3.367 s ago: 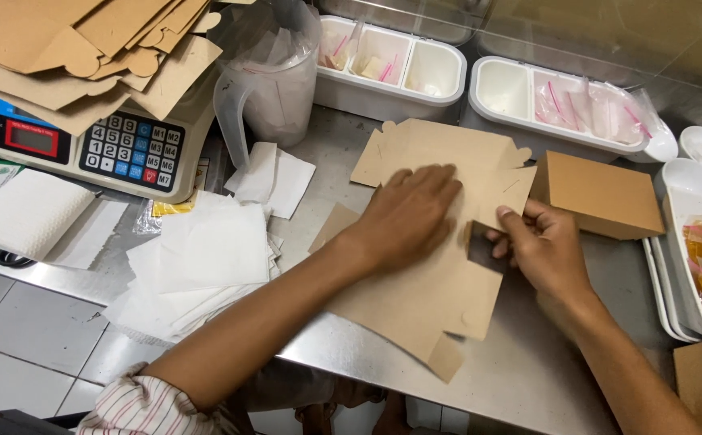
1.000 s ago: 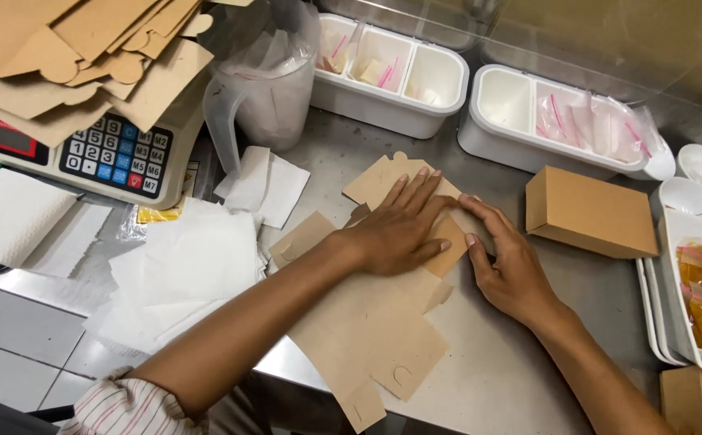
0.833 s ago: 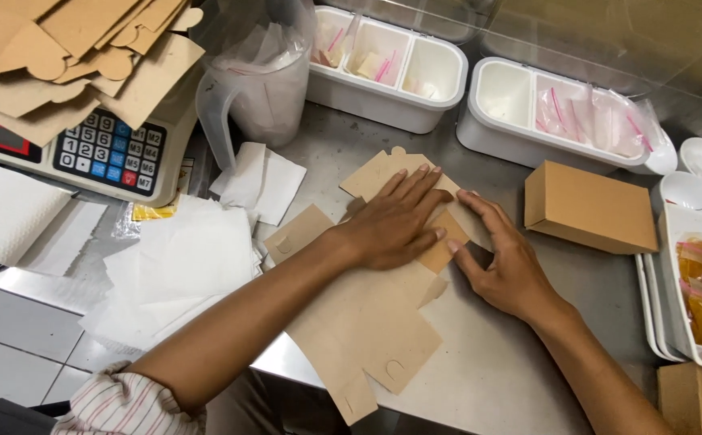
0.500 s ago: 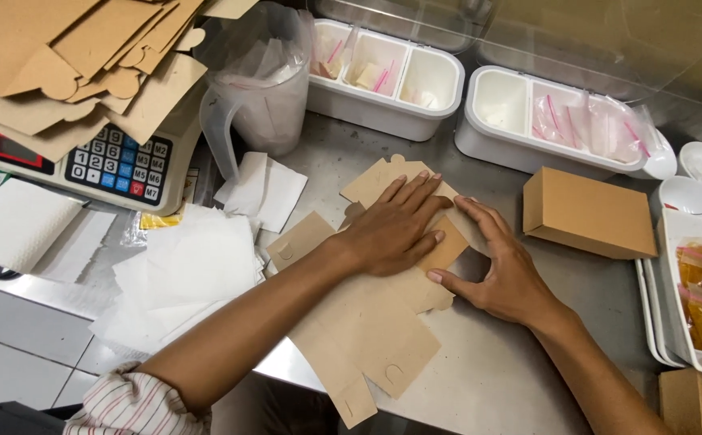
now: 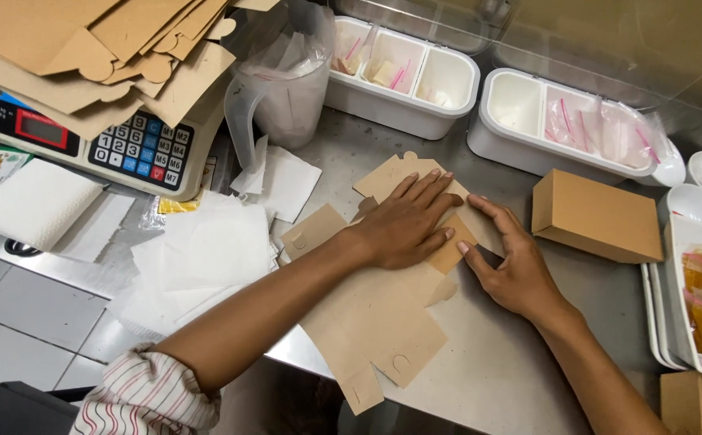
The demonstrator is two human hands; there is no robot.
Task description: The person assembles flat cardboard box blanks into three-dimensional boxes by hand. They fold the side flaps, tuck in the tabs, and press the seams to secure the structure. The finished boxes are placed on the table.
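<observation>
Brown closed box (image 5: 594, 216) right; scale's red screen (image 5: 43, 129) left.

The flat box blank (image 5: 383, 314) is matt brown cardboard, smooth and creased. Under it the desk (image 5: 496, 379) is brushed metal with a dull sheen. Left of the blank lie thin white paper sheets (image 5: 206, 250); behind it stand glossy white plastic tubs (image 5: 403, 109).

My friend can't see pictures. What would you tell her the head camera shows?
Two hands press a flat brown cardboard box blank on a metal counter: the left hand lies flat on it, the right hand folds a flap. A finished brown box, white paper sheets and white tubs sit around them.
</observation>
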